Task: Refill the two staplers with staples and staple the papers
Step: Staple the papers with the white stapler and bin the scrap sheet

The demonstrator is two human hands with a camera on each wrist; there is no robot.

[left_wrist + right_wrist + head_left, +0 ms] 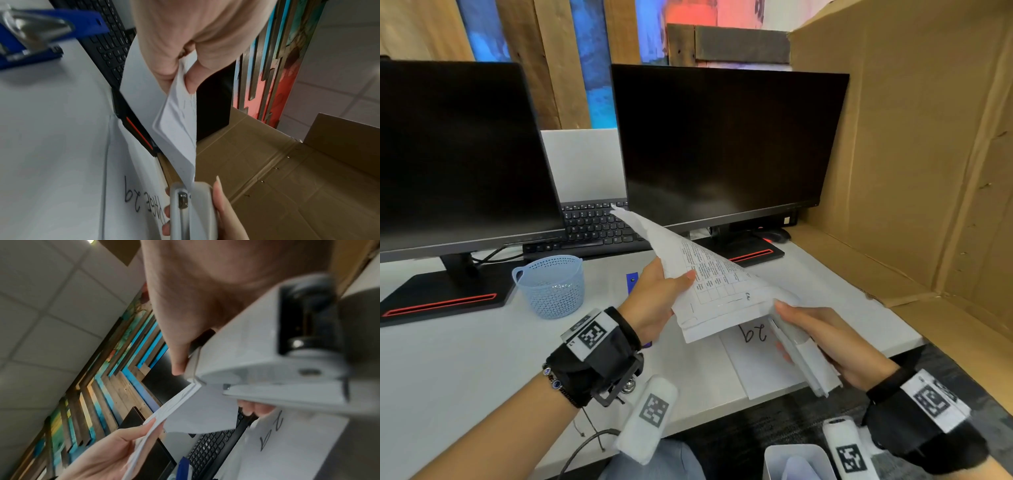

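My left hand point(666, 291) pinches a small stack of printed papers point(709, 284) held up above the desk, thumb on top. My right hand point(822, 339) grips a white stapler point(803, 356) whose mouth is closed over the stack's near corner point(190, 183). In the right wrist view the white stapler point(267, 366) fills the frame with the paper corner point(197, 386) in its mouth. A blue stapler point(30, 40) lies opened out on the desk behind my left hand; in the head view only its tip point(631, 281) shows. A loose sheet marked "29" point(753, 363) lies flat under my hands.
Two dark monitors point(726, 144) and a black keyboard point(595, 222) stand at the back. A light blue mesh basket point(551, 284) sits left of my hands. A cardboard wall point(928, 154) closes off the right side. The desk's front edge point(722, 421) runs just below my wrists.
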